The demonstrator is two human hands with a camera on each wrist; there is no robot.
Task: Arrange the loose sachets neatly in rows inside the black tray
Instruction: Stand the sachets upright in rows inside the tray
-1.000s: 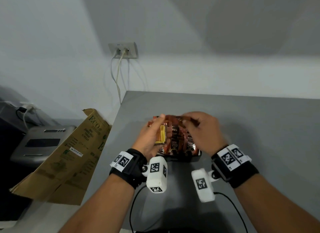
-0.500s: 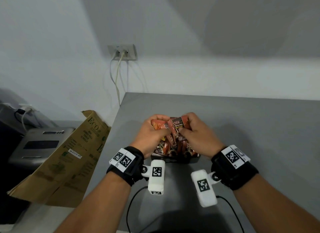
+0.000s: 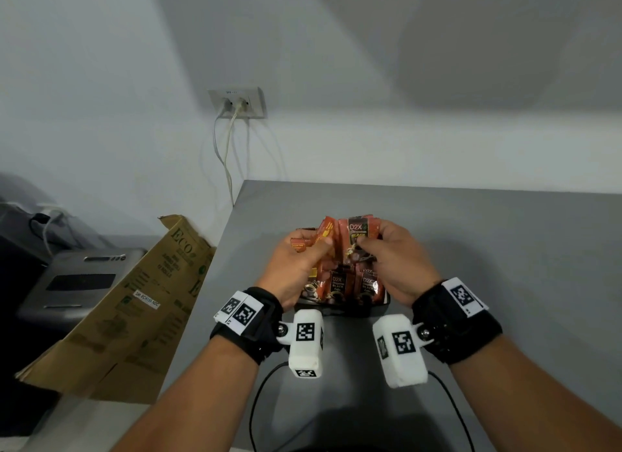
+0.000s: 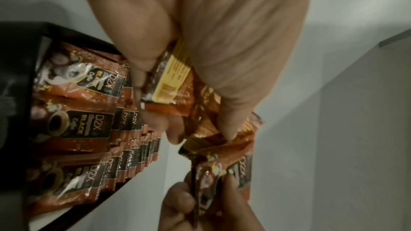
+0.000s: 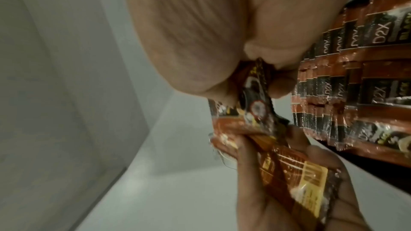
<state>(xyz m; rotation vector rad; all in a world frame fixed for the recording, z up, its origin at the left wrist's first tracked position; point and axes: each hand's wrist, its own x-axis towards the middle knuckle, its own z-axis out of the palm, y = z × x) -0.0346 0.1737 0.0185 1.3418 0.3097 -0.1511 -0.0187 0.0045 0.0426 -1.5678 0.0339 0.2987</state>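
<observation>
Grey and bare but for the job in hand, the worktop (image 3: 471, 249) runs to a pale wall, and the black tray (image 3: 340, 308) sits on it just in front of both wrists. Starting at the fingers: the right hand (image 3: 399, 266) has thumb and forefinger closed on the lower end of an upright sachet (image 3: 358, 236), its printed face toward the head camera and its long axis running away from the person, roughly standing. The left hand (image 3: 296, 266) is curled round a small bundle of sachets (image 3: 323, 236), yellow-panelled backs showing in the left wrist view, and that bundle touches the right hand's sachet edge to edge. Both hands are above the far part of the tray; the rows of sachets already filed (image 3: 350, 285) stand on edge nearer the person, overlapping like cards, so the held ones lie beyond and above the rows and would, I judge, have to come down and toward the wrists to join them, long axis kept as the rows run. Either hand looks equally near. How many sachets the left hand holds cannot be counted, the tray's far end is hidden behind the hands, and both wrist views are blurred at the fingertips.
</observation>
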